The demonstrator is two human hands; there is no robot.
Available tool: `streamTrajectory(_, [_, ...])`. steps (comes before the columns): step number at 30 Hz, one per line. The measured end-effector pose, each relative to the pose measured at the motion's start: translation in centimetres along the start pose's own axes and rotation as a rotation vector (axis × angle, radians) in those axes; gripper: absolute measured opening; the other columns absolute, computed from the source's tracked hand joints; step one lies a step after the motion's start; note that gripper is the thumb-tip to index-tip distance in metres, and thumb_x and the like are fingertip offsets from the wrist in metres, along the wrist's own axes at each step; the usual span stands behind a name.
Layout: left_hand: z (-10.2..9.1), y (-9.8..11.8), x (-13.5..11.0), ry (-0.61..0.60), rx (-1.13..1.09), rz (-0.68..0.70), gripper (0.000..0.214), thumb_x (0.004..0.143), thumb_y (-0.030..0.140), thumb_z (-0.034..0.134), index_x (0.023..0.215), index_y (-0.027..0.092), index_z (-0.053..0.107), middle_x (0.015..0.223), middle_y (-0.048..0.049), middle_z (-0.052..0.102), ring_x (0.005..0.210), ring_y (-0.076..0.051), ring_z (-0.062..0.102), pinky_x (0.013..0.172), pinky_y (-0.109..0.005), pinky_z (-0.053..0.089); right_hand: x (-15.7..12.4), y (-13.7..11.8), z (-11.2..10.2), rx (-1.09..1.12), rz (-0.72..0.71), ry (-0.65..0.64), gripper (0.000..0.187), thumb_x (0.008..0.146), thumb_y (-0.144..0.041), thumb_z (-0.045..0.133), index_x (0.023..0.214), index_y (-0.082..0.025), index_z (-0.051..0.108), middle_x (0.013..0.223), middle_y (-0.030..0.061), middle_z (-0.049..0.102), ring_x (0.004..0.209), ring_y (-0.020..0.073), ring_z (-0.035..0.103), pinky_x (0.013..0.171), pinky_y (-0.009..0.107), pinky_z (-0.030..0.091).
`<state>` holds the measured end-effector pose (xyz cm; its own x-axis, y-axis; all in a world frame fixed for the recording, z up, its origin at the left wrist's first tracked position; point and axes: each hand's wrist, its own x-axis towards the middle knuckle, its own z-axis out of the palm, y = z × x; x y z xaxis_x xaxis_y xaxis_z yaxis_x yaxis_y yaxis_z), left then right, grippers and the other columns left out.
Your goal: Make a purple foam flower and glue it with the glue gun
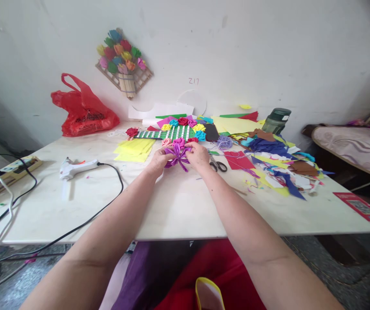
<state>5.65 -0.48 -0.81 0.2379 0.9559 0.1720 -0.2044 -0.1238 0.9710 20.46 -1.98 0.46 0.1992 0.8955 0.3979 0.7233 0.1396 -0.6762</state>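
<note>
Between my two hands is a purple folded-paper flower (pixel 178 157) with narrow petals spreading from its centre, just above the table. My left hand (pixel 161 159) pinches its left petals. On the opposite side, the fingers of my right hand (pixel 196 155) close on its right petals. Right behind it lies a green woven guitar-like shape (pixel 172 134) edged with red, yellow, blue and pink paper roses. Black-handled scissors (pixel 219 165) rest beside my right hand, their blades partly hidden. Yellow paper sheets (pixel 135 149) lie to the left of the flower.
A white glue gun (pixel 78 168) lies at left, its black cord crossing the table toward a power strip (pixel 8 178). A red plastic bag (pixel 86 113) stands behind. Paper scraps (pixel 278 159), purple yarn (pixel 225 141) and a green bottle (pixel 275 121) occupy the right side.
</note>
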Motion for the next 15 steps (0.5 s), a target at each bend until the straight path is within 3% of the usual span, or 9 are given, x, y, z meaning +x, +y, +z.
streamTrajectory(8, [-0.34,-0.69,0.53,0.038,0.013,-0.048,0.031,0.051,0.018,0.072,0.082,0.015,0.067,0.065,-0.0002,0.064,0.056,-0.012,0.056,0.055,-0.023,0.042,0.10,0.22,0.48,0.098,0.054,-0.023,0.031,0.067,-0.020,0.052,0.093,-0.026,0.067,0.081,-0.0002,0.068,0.076,0.0177,0.059,0.068,0.028,0.045])
streamTrajectory(15, [-0.53,-1.01,0.65,0.039,0.003,-0.078,0.018,0.054,0.023,0.071,0.068,0.013,0.067,0.056,-0.0008,0.061,0.050,-0.011,0.053,0.051,-0.023,0.040,0.15,0.33,0.61,0.095,0.069,-0.027,0.032,0.067,-0.019,0.052,0.094,-0.027,0.067,0.082,0.0000,0.068,0.078,0.0182,0.060,0.070,0.029,0.044])
